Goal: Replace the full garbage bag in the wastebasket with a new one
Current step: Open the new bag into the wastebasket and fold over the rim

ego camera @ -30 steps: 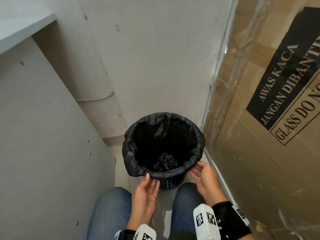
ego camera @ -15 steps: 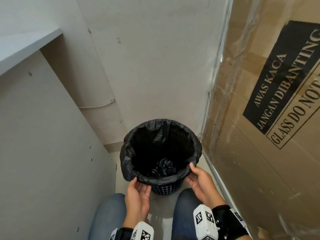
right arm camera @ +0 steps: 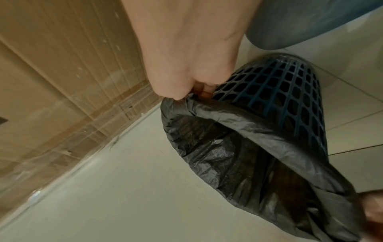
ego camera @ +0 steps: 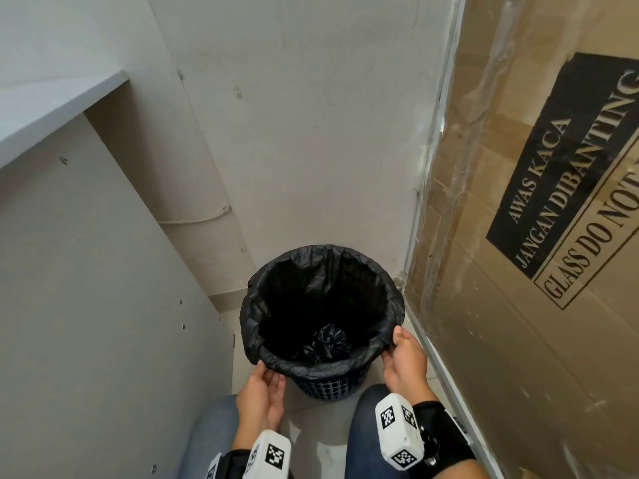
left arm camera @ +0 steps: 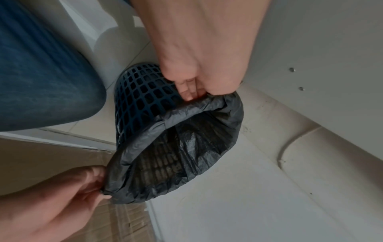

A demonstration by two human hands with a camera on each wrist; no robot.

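Observation:
A dark blue lattice wastebasket [ego camera: 328, 387] [left arm camera: 143, 93] [right arm camera: 290, 91] stands on the floor in a corner. A black garbage bag [ego camera: 321, 366] [left arm camera: 186, 144] [right arm camera: 238, 140] lines it, its edge folded over the rim. A knotted black bundle [ego camera: 328, 342] lies at the bottom. My left hand [ego camera: 264, 385] [left arm camera: 196, 88] pinches the folded edge at the near left of the rim. On the near right, my right hand [ego camera: 397, 350] [right arm camera: 192, 91] pinches the same fold.
A grey cabinet panel [ego camera: 86, 323] rises close on the left under a white shelf [ego camera: 52, 105]. A large plastic-wrapped cardboard box [ego camera: 536, 271] with a glass warning stands tight on the right. My knees in jeans [ego camera: 366, 430] flank the basket. A white cable [ego camera: 193, 219] runs along the wall.
Both hands have moved from just short of the rim onto the bag's folded edge and now pinch it. The view has tilted so the basket sits lower in frame.

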